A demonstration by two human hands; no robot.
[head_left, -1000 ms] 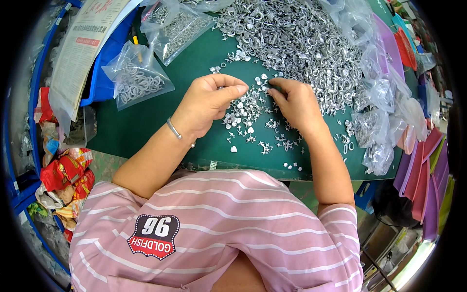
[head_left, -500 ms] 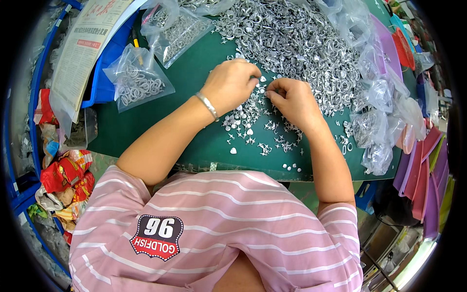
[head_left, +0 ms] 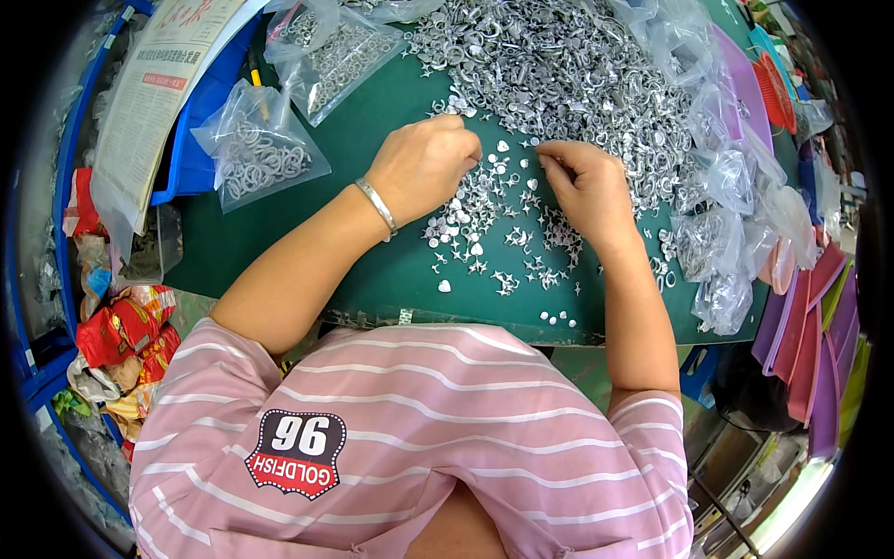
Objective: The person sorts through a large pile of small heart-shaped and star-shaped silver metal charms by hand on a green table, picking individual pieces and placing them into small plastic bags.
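Observation:
On the green work table, small silver metal pieces lie loose between my two hands: stars, hearts and round bits (head_left: pixel 477 200). My left hand (head_left: pixel 424 166), with a bangle at the wrist, is curled at the left edge of this scatter. Its fingertips are bent inward, and whatever they hold is hidden. Opposite, my right hand (head_left: pixel 589 191) has its thumb and index finger brought close together beside the large pile of silver pieces (head_left: pixel 559 74). A small pale piece (head_left: pixel 535 142) shows at the index fingertip; I cannot tell whether it is gripped.
Clear bags of rings (head_left: pixel 265 163) lie to the left, beside a blue bin (head_left: pixel 200 140) with a newspaper (head_left: pixel 154 93) over it. Crumpled plastic bags (head_left: pixel 722 233) line the right side. A lone heart (head_left: pixel 444 286) and several small bits (head_left: pixel 559 319) sit near the front edge.
My hands have drawn apart: the left moved left and slightly down, the right moved right. More of the scattered pieces between them now shows.

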